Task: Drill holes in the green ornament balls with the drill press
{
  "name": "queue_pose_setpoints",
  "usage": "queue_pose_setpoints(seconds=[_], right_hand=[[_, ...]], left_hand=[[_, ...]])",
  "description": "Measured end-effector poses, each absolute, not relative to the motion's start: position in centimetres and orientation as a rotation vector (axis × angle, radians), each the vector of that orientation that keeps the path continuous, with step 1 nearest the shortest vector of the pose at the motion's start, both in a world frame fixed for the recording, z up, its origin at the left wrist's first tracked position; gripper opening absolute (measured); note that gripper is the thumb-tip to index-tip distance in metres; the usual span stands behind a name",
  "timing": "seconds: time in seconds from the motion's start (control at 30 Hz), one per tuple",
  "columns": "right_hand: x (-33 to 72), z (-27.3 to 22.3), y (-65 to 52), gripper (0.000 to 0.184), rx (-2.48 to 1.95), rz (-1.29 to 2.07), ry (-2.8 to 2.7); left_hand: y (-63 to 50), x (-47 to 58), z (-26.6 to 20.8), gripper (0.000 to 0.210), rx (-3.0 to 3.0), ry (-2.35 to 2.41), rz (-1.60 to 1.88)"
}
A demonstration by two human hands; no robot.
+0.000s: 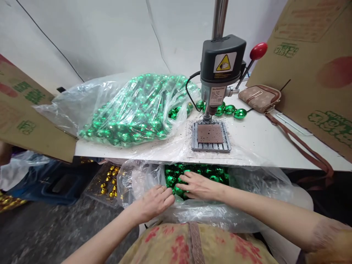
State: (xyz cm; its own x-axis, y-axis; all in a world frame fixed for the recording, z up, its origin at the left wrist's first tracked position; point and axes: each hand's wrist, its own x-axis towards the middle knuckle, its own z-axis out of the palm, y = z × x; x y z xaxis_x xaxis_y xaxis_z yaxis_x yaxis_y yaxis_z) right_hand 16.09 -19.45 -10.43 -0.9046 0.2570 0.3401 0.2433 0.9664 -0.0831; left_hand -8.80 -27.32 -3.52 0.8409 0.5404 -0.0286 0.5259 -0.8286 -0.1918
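Below the table's front edge, a clear plastic bag [209,216] lies open in front of me with shiny green faceted balls [205,171] inside. My left hand [157,200] is closed at the bag's near left edge, fingers curled down over the plastic. Its fingertips are partly hidden. Over the green balls lies my right hand [196,186], its fingers stretched out and somewhat apart, touching the balls at the bag's left side. Straight ahead on the table stands a small bench drill [221,69] with a red-knobbed lever. Under its chuck is a brown plate [210,133] with a small hole, dark chips scattered around.
A large plastic bag of green balls [129,110] fills the table's left side. Several strung green balls [230,109] lie behind the drill. A small brown purse [260,98] rests at right. Cardboard panels [310,73] flank the table. Gold balls [110,181] sit below left.
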Motion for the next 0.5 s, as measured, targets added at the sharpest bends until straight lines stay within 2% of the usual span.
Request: queue_pose_setpoints(seconds=[0.07,0.27,0.5], right_hand=[[15.0,-14.3,-19.8,0.049,-0.309,0.090,-2.843],[14.4,-21.7,-17.8,0.065,-0.337,0.239,-2.986],[18.4,-25.4,-13.0,0.048,-0.739,0.291,-2.920]], left_hand=[[-26.8,-8.2,-3.4,0.023,-2.852,-0.811,0.182],[-27.0,-8.8,-3.4,0.022,-2.897,-0.845,0.196],[-28.4,-9.2,-2.9,0.028,-2.906,-1.001,0.185]])
